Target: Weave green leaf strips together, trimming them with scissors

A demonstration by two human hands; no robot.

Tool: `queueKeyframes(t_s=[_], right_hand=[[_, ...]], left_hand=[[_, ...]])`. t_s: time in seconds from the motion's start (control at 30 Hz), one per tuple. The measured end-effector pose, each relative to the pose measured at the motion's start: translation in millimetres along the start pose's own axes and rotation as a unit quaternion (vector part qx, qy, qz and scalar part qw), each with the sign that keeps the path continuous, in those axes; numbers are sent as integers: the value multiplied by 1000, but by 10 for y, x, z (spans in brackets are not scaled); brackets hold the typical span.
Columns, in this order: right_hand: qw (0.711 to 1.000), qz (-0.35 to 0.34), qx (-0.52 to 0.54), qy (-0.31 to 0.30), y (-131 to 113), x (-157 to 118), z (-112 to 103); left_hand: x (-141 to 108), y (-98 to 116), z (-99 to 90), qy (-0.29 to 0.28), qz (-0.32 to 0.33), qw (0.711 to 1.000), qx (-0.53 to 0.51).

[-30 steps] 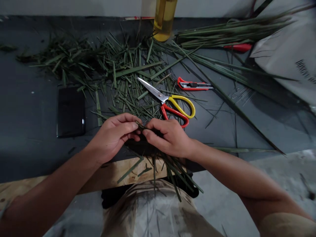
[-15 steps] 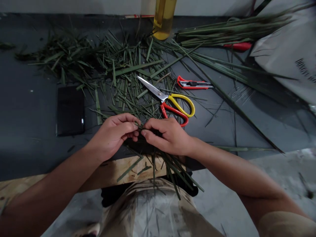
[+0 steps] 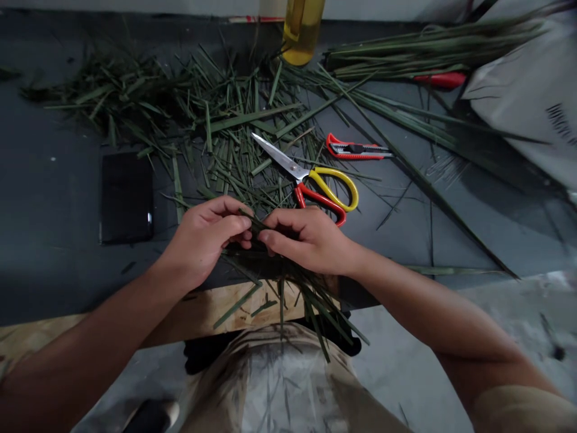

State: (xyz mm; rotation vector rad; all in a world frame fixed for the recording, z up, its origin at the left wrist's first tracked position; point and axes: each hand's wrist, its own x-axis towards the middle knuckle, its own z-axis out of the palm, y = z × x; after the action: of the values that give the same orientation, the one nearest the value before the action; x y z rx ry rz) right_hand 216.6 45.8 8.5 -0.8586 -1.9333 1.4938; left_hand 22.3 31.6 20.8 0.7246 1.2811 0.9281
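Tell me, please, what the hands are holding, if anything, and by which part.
The left hand and right hand pinch a green leaf strip; by which part cannot be told.

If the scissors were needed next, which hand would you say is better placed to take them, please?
Probably the right hand: the handles of the scissors lie just beyond it, while the left hand is farther away. Both hands hold green strips, so the right would first have to let go.
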Motion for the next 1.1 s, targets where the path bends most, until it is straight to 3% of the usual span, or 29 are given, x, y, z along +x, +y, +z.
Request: queueKeyframes(t_s=[0.23, 0.37, 0.53, 0.7, 0.83, 1.1], right_hand=[[994, 22, 105, -15, -7, -7, 30], [992, 52, 114, 2, -7, -10, 31], [997, 28, 76, 8, -8, -3, 19], [995, 27, 99, -12, -15, -3, 32], [993, 42, 109, 9, -1, 6, 32], [998, -17, 59, -15, 50, 9, -42]], left_hand=[[-1, 36, -27, -58, -68, 995, -54], [-12, 16, -32, -43, -37, 998, -15], [-10, -9, -18, -27, -12, 1000, 5], [2, 5, -25, -63, -37, 997, -16], [-1, 5, -31, -60, -21, 998, -7], [10, -46, -4, -26, 37, 999, -6]])
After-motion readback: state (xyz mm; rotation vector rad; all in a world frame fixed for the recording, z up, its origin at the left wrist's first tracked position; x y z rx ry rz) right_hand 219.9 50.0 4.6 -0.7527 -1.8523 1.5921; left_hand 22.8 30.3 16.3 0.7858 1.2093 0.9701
